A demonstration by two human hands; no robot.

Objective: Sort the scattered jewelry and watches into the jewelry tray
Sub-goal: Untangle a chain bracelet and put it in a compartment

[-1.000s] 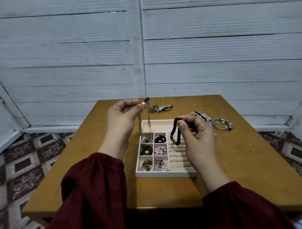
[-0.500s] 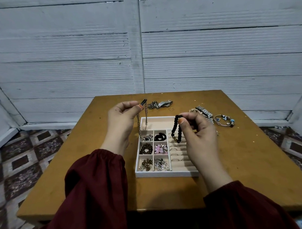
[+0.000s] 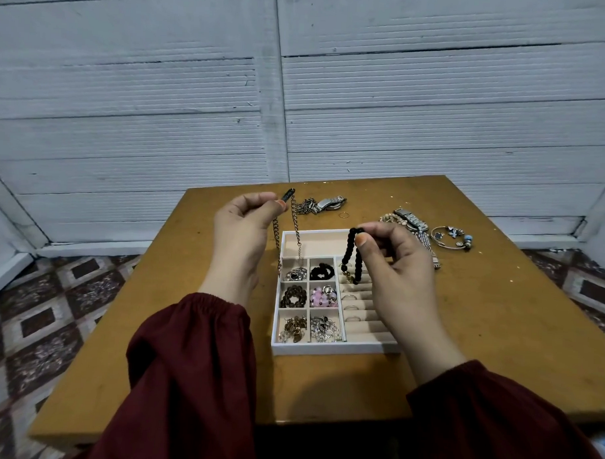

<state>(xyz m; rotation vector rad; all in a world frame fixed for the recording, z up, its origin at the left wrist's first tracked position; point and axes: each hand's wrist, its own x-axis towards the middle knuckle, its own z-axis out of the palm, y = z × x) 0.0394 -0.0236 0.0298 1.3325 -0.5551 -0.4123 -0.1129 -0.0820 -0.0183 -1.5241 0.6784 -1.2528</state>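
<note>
Six slots filled in jewelry tray [image 3: 324,348]; pinching chain [image 3: 297,229] w/ L hand [image 3: 241,234], black beads [image 3: 350,251] w/ R hand [image 3: 395,270] above it, w/ watches [image 3: 329,202], bangle [image 3: 451,238], ring [image 3: 343,215] unsorted on table [image 3: 496,322].

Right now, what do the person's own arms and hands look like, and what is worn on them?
Both arms are covered by loose, dark maroon long sleeves. The left sleeve ends in a gathered elastic cuff at the wrist; the right sleeve is the same fabric. The left hand and right hand are bare, with no gloves, rings or wristwatch visible.
</note>
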